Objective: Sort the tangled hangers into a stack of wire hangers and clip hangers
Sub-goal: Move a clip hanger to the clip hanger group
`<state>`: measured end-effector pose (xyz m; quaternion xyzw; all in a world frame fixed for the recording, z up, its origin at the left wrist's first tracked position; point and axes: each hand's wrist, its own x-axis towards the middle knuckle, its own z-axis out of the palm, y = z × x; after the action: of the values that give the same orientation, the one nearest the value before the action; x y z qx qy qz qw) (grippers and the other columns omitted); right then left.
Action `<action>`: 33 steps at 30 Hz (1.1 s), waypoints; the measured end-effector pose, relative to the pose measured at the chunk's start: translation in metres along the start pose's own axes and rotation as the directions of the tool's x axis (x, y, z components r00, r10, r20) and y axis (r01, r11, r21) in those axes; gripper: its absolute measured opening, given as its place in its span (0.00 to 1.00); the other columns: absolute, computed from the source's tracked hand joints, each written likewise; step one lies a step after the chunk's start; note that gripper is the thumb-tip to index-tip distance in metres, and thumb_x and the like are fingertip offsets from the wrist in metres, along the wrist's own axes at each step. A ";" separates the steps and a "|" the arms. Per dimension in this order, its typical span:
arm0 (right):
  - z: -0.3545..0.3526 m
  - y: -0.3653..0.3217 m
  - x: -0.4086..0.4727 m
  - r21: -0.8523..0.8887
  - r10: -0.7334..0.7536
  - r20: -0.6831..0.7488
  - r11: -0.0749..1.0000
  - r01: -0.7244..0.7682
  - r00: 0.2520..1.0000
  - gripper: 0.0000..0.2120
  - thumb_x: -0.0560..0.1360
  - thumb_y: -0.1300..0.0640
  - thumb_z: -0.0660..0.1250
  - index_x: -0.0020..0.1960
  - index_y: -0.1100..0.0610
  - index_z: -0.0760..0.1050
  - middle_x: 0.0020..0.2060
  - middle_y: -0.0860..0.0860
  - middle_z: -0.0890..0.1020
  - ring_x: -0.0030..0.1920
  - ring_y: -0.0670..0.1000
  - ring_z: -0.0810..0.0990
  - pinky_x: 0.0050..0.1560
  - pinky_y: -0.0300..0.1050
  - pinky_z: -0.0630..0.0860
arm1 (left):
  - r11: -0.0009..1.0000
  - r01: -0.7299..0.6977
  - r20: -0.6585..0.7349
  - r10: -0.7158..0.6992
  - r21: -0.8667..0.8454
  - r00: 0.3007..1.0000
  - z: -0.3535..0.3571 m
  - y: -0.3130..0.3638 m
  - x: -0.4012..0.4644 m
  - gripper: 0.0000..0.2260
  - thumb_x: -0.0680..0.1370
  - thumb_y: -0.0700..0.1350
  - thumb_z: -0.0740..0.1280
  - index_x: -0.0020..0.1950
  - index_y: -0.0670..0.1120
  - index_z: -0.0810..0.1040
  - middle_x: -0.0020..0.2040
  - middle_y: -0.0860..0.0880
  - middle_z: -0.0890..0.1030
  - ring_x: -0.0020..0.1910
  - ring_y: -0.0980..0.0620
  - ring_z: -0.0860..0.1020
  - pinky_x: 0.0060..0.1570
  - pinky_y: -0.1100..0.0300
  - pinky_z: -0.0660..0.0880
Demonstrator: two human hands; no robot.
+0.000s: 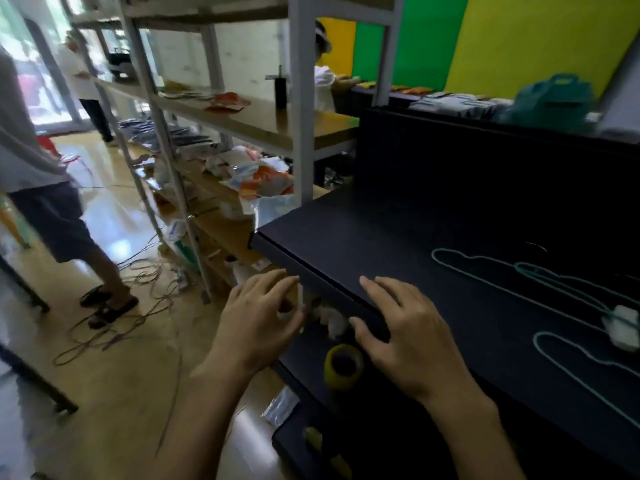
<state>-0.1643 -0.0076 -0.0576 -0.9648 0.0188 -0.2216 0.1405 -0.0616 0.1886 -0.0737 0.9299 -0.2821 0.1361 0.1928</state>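
Teal wire hangers (540, 282) lie flat on the black table (398, 237) at the right, their hooks pointing left. A white clip (620, 323) sits among them near the right edge. My right hand (401, 334) rests on the table's front left edge, fingers spread over the top and thumb against the edge's face. My left hand (256, 317) hovers just left of that edge, fingers loosely bent, holding nothing. No clip hanger is clearly visible.
A yellow tape roll (343, 367) lies on the lower shelf under the table. Metal shelving (304, 98) with packaged goods stands behind and left. Loose cables (114, 327) trail across the floor. A person in sandals (110, 306) stands at the left.
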 end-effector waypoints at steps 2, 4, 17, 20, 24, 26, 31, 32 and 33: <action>-0.006 0.013 0.008 -0.060 0.112 -0.015 0.992 -0.113 0.994 0.27 0.74 0.44 0.65 0.70 0.52 0.67 0.64 0.51 0.73 0.65 0.51 0.70 0.62 0.46 0.68 | 0.993 -0.118 0.026 0.118 -0.024 0.993 0.009 0.004 0.036 0.26 0.72 0.61 0.55 0.65 0.52 0.74 0.65 0.51 0.75 0.64 0.48 0.72 0.61 0.50 0.68; -0.017 0.026 0.009 -0.108 0.242 -0.047 0.963 -0.246 0.969 0.28 0.74 0.43 0.65 0.71 0.51 0.66 0.65 0.50 0.72 0.66 0.50 0.69 0.64 0.46 0.67 | 0.971 -0.229 0.057 0.233 -0.068 0.971 0.019 0.012 0.066 0.25 0.73 0.62 0.56 0.66 0.52 0.74 0.65 0.51 0.75 0.64 0.49 0.72 0.61 0.51 0.68; -0.113 0.064 -0.117 -0.305 0.738 -0.321 0.512 -0.803 0.593 0.29 0.75 0.41 0.61 0.73 0.49 0.61 0.66 0.47 0.70 0.67 0.49 0.66 0.66 0.47 0.68 | 0.635 -0.677 0.130 0.758 -0.373 0.639 0.091 0.163 0.122 0.26 0.73 0.62 0.55 0.67 0.53 0.72 0.67 0.51 0.73 0.66 0.49 0.70 0.64 0.51 0.65; -0.133 0.074 -0.137 -0.312 0.757 -0.359 0.453 -0.835 0.545 0.29 0.75 0.41 0.61 0.73 0.49 0.62 0.65 0.48 0.71 0.66 0.49 0.68 0.64 0.48 0.70 | 0.594 -0.702 0.145 0.794 -0.393 0.590 0.099 0.195 0.122 0.27 0.73 0.61 0.56 0.69 0.53 0.70 0.68 0.51 0.71 0.67 0.49 0.68 0.65 0.50 0.64; -0.149 0.103 -0.138 -0.334 0.755 -0.350 0.453 -0.826 0.555 0.29 0.75 0.40 0.61 0.73 0.49 0.61 0.66 0.48 0.70 0.66 0.50 0.66 0.65 0.46 0.66 | 0.582 -0.718 0.108 0.799 -0.381 0.591 0.109 0.222 0.134 0.28 0.72 0.63 0.54 0.67 0.53 0.72 0.66 0.51 0.73 0.65 0.49 0.71 0.63 0.49 0.66; -0.157 0.124 -0.130 -0.322 0.740 -0.321 0.501 -0.803 0.591 0.30 0.75 0.40 0.61 0.73 0.48 0.62 0.66 0.47 0.69 0.66 0.49 0.66 0.64 0.45 0.66 | 0.609 -0.703 0.099 0.777 -0.368 0.621 0.110 0.230 0.142 0.25 0.73 0.61 0.59 0.68 0.52 0.72 0.66 0.51 0.73 0.65 0.48 0.71 0.63 0.48 0.67; -0.173 0.188 -0.094 -0.226 0.738 -0.103 0.635 -0.739 0.666 0.34 0.71 0.33 0.62 0.73 0.44 0.61 0.70 0.46 0.66 0.69 0.48 0.63 0.68 0.48 0.63 | 0.700 -0.643 0.141 0.703 -0.312 0.697 0.110 0.235 0.162 0.30 0.71 0.66 0.55 0.69 0.54 0.70 0.68 0.51 0.71 0.67 0.49 0.69 0.64 0.50 0.65; -0.173 0.201 -0.087 -0.218 0.749 -0.026 0.642 -0.735 0.662 0.35 0.70 0.32 0.63 0.73 0.43 0.59 0.71 0.45 0.64 0.70 0.49 0.62 0.69 0.48 0.62 | 0.713 -0.632 0.151 0.691 -0.303 0.707 0.110 0.234 0.164 0.32 0.69 0.68 0.53 0.69 0.55 0.69 0.69 0.52 0.70 0.67 0.50 0.68 0.64 0.51 0.64; -0.173 0.212 -0.080 -0.219 0.755 0.045 0.646 -0.731 0.654 0.37 0.68 0.31 0.63 0.73 0.42 0.58 0.72 0.45 0.63 0.71 0.49 0.61 0.69 0.48 0.61 | 0.724 -0.619 0.161 0.679 -0.303 0.716 0.110 0.234 0.166 0.34 0.68 0.70 0.50 0.70 0.56 0.68 0.69 0.52 0.69 0.68 0.51 0.67 0.64 0.52 0.64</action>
<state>-0.3063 -0.2485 -0.0013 -0.8926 0.4242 -0.0772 0.1316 -0.0475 -0.1168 -0.0458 0.7509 -0.6287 0.0390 0.1984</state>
